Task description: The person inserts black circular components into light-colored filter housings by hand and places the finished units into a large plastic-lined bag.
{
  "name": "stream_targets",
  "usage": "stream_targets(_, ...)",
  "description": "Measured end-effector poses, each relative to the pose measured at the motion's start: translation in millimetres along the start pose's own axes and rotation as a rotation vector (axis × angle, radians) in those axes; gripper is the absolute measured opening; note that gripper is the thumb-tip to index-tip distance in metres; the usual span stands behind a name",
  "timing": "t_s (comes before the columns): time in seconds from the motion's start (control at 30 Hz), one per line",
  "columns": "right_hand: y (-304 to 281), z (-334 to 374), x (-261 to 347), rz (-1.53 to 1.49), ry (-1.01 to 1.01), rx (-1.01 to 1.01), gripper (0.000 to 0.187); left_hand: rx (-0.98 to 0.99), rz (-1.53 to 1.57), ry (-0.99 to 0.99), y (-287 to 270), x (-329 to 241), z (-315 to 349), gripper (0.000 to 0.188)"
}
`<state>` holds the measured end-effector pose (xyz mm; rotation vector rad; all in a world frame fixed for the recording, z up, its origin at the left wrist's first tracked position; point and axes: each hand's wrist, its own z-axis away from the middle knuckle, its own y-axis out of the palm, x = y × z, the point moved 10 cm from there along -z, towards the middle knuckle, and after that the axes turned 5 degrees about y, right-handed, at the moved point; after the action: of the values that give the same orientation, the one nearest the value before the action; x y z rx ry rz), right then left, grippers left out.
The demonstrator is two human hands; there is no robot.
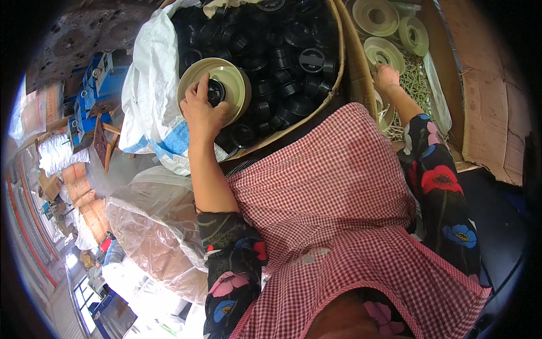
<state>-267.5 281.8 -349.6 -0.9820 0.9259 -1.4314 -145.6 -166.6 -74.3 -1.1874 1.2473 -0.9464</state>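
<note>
In the upper middle, my left hand (202, 110) reaches into a beige, bowl-like round plastic part (241, 93). Its thumb and fingers close around a black round cap (216, 92) inside that part. The beige part rests on a heap of black round plastic pieces (282, 56) filling a lined carton. At the upper right, my right hand (386, 77) is closed at the near rim of a pale green round plastic part (389, 50) in a second carton; its fingertips are partly hidden.
Pale thin plastic sticks (415, 85) and more pale round parts (375, 17) fill the right carton, which has a cardboard flap (488, 113). A white woven sack (149, 79) drapes over the black pieces' carton. Left stand a clear-plastic-covered bundle (158, 220) and blue machinery (93, 93).
</note>
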Motion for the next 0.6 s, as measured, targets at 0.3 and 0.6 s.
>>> stream_targets(0.3, -175.4, 37.9, -46.1, -0.874, 0.014, -0.655, 0.033, -0.025, 0.039, -0.180, -4.5, 7.3, 0.5, 0.066)
stream_targets(0.6, -223.4, 53.3, 30.3, -1.853, 0.080, -0.141, 0.036, -0.035, 0.141, -0.269, -11.0, 12.4, 1.3, 0.068)
